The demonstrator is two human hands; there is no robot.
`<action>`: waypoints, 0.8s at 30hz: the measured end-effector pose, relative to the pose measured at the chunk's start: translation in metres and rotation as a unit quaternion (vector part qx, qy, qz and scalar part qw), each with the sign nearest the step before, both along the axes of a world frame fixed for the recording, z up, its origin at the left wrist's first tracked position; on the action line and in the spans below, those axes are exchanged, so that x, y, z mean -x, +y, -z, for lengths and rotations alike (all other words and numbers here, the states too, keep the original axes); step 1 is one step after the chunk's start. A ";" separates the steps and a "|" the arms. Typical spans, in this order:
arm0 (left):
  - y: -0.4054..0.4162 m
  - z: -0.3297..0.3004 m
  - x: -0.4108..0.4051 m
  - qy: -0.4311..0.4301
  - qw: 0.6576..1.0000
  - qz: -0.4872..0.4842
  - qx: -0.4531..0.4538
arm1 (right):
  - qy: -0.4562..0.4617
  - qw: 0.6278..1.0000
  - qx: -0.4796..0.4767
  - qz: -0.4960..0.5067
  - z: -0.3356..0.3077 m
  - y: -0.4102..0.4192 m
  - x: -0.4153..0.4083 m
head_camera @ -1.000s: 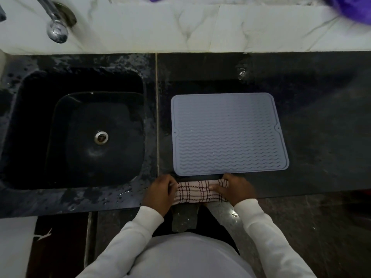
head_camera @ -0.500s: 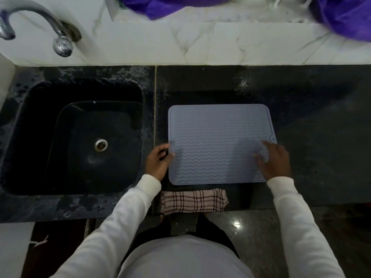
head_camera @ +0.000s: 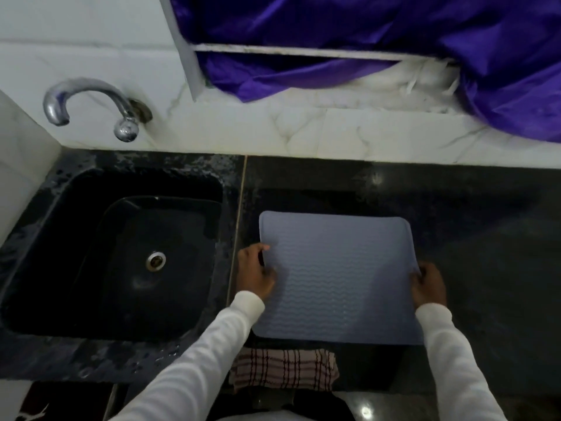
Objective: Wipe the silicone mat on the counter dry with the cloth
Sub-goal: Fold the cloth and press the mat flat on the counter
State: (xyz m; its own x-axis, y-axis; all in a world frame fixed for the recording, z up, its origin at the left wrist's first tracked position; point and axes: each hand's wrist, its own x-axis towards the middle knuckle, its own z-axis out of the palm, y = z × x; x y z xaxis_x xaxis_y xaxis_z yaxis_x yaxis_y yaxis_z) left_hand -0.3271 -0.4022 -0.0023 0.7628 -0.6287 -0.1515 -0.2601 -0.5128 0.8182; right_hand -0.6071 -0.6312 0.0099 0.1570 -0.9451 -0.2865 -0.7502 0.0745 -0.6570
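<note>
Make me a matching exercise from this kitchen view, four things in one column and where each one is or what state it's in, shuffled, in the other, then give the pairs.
Things
1. silicone mat
2. checked cloth
3. tap
4. purple fabric

Places or states
A. mounted on the white wall above the sink
B. held at its side edges by the left hand and the right hand
C. draped over the ledge behind the counter
D. lying untouched at the counter's front edge

Pairs: 1-B, 2-D, 3-A, 4-C
</note>
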 end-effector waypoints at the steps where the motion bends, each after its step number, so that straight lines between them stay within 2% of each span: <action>1: -0.001 0.001 0.000 0.012 1.000 0.005 0.010 | -0.028 0.999 -0.014 -0.022 -0.004 0.001 -0.001; 5: 0.003 0.013 -0.005 -0.012 0.998 0.054 0.002 | -0.091 0.990 -0.022 -0.110 -0.013 0.000 0.005; 7: 0.005 0.013 -0.012 -0.011 0.998 0.065 -0.003 | -0.113 0.987 -0.019 -0.111 -0.012 -0.006 0.007; 9: 0.007 0.012 -0.018 0.000 0.998 0.057 0.029 | -0.136 0.985 -0.037 -0.102 -0.021 -0.009 0.004; 11: 0.007 0.004 -0.022 0.085 0.992 -0.002 0.095 | -0.168 0.979 -0.059 -0.098 -0.032 -0.010 0.001; 13: 0.003 -0.011 -0.025 0.182 0.971 -0.052 0.143 | -0.198 0.973 -0.070 -0.099 -0.041 -0.013 -0.005; 15: -0.004 -0.025 -0.029 0.241 0.952 -0.057 0.179 | -0.233 0.964 -0.082 -0.095 -0.054 -0.016 -0.014; 18: -0.017 -0.042 -0.039 0.271 0.936 -0.033 0.222 | -0.275 0.953 -0.089 -0.091 -0.068 -0.024 -0.032; 24: -0.045 -0.056 -0.088 0.299 0.910 -0.078 0.276 | -0.315 0.942 -0.067 -0.094 -0.080 -0.068 -0.066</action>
State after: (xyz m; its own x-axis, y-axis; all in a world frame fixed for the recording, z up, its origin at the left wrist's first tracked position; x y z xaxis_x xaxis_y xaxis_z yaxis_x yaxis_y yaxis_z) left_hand -0.2391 -0.4468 0.0539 0.7342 -0.6263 -0.2620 0.3565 0.0272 0.9339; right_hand -0.5409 -0.6990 0.0899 0.4974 -0.8451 -0.1959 -0.2237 0.0933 -0.9702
